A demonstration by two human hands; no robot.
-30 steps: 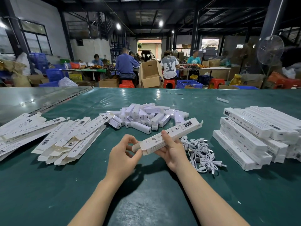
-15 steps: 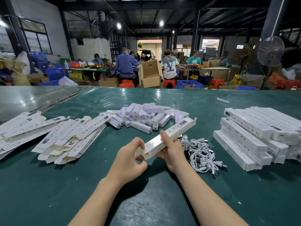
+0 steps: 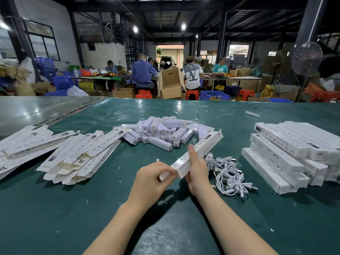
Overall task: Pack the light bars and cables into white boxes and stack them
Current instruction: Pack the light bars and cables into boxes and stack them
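Grips white box (image 3: 209, 141) at frame centre in right hand (image 3: 198, 173); pinches its near end flap with left hand (image 3: 151, 180), beside cables (image 3: 228, 173).

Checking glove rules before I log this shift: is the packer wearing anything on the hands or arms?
No. The left hand and right hand are bare: no gloves, rings or tape visible. The left forearm and right forearm are uncovered down to the picture's bottom edge, with no sleeves, watch or wristband showing.
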